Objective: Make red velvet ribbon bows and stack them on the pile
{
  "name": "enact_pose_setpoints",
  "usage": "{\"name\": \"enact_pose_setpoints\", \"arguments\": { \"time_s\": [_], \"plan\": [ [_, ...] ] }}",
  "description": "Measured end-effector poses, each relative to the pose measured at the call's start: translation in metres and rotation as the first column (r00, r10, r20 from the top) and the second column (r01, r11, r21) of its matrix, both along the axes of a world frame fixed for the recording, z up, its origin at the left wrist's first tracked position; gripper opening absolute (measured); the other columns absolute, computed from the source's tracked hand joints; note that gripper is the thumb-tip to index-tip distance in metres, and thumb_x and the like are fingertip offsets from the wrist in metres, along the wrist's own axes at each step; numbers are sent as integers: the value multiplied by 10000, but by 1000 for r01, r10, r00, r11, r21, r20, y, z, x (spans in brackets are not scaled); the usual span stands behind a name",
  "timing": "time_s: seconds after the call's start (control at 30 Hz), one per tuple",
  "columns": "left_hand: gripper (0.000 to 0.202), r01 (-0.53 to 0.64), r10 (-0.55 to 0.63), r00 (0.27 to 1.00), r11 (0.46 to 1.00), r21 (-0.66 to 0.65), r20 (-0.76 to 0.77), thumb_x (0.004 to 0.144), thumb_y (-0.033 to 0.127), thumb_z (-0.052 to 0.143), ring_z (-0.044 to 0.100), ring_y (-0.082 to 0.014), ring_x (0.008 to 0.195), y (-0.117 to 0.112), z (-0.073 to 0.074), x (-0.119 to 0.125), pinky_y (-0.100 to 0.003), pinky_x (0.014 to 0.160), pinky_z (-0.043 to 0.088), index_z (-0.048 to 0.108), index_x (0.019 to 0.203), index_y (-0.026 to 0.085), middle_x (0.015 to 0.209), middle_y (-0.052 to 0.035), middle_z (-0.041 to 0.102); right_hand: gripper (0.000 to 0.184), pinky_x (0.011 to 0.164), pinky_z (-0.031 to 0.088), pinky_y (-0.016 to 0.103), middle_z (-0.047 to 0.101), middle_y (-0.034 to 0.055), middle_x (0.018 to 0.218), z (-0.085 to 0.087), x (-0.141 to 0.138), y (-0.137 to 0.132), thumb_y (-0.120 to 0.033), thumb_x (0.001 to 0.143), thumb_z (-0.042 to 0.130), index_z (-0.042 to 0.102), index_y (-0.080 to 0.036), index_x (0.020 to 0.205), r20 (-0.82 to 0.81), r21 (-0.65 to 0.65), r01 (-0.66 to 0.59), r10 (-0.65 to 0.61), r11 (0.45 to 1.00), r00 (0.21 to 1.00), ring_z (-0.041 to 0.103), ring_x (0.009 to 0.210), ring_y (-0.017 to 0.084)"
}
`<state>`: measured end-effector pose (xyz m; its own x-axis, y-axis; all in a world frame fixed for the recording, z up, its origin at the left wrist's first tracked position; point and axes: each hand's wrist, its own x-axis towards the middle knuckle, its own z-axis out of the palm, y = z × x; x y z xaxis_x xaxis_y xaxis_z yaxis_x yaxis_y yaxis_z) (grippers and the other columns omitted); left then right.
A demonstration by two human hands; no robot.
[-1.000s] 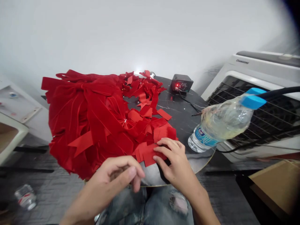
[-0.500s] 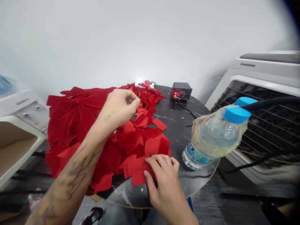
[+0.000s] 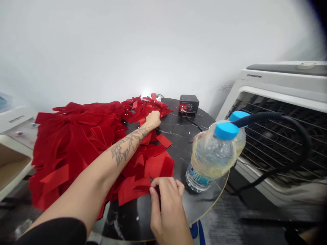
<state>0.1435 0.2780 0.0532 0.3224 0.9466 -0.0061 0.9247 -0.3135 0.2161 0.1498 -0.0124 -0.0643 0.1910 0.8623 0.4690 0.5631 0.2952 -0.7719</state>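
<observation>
Across the dark marbled tabletop (image 3: 122, 221), taken as your dial, a heap of red velvet bows (image 3: 68, 136) spreads from eight o'clock to eleven, with smaller red pieces (image 3: 138, 110) trailing round to twelve and down the middle. Your hands are well apart. Your left hand (image 3: 153, 119) is at twelve, curled like a fist at the far pieces; you cannot tell whether it grips anything. Your right hand (image 3: 167, 204) is at six, thumb and forefinger bent at the edge of a flat red piece (image 3: 134, 192); whether they pinch it can't be made out. At one o'clock stands a black box (image 3: 189, 100) with a lit red light (image 3: 182, 106) and a dial (image 3: 188, 107), its markings too small to read. Between three and four, two blue-capped bottles (image 3: 214, 153) are bound in wrap (image 3: 221, 166); the front one's blue label (image 3: 195, 175) bears white characters, illegible here. Beyond, toward two, the white machine (image 3: 235, 90) reads CHANGHONG. At nine, tiny lettering on a pale appliance (image 3: 10, 127) is unreadable.
</observation>
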Motion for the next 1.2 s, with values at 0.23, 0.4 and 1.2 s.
{"name": "enact_pose_setpoints", "arguments": {
  "time_s": [0.23,0.4,1.2],
  "plan": [
    [392,-59,46,989,993,-98,-137,1037,371,746,731,-296,1175,40,57,-25,-505,977,643,688,1374,178,1387,-125,708,229,927,328,417,633,-1,944,3,0,-2,-46,1038,428,529,-249,1003,-37,32,-19,20,999,999,596,892,225],
    [403,-59,49,990,996,-72,-136,1037,374,745,722,-303,1199,48,62,-33,-515,997,636,683,1390,188,1417,-132,695,206,918,373,411,645,8,969,-1,1,-2,-81,1071,440,546,-257,1054,-49,40,-2,4,999,999,594,885,225],
    [445,-17,77,813,994,-108,577,937,376,728,649,-147,607,-92,133,-149,-381,722,534,550,588,165,539,5,538,263,670,524,293,740,44,861,16,12,-9,-464,1034,711,775,-213,991,-584,-112,-11,-57,994,810,654,745,195]
  ]
}}
